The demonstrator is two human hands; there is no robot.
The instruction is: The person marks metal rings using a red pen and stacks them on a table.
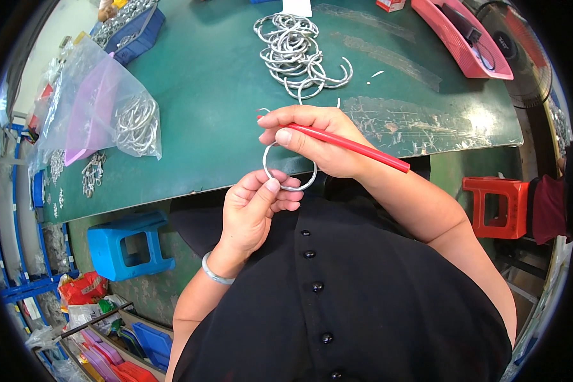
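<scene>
I have both hands in the head view, in front of the black top (363,280). Left hand (249,213): closed on the lower part of a silver ring (304,187), thumb on the near side, fingers curled behind. Right hand (328,140): grasping a red pen (363,151), which slants from the fingertips down to the right, its butt sticking out past the wrist side. Top of the ring meets the right hand's fingers; contact there is partly hidden, so I can't tell how firmly that hand has it. Ring sits between the two hands, at the near edge of the green table (204,83). Light bracelet (216,270) on the left wrist.

Beyond the right hand, on the table: loose pile of silver rings (291,51), overlapping, some open-ended; white card (297,7) at its far end. Table's left: clear bag (137,127) with more rings inside, pinkish tray (76,155) by it, small metal links (93,172) near the edge, blue bin (143,32) of metal bits farther back. Far right: pink basket (500,69) with a black device (461,24) in it. Blue stool (111,254) on the floor left, red stool (516,207) right.
</scene>
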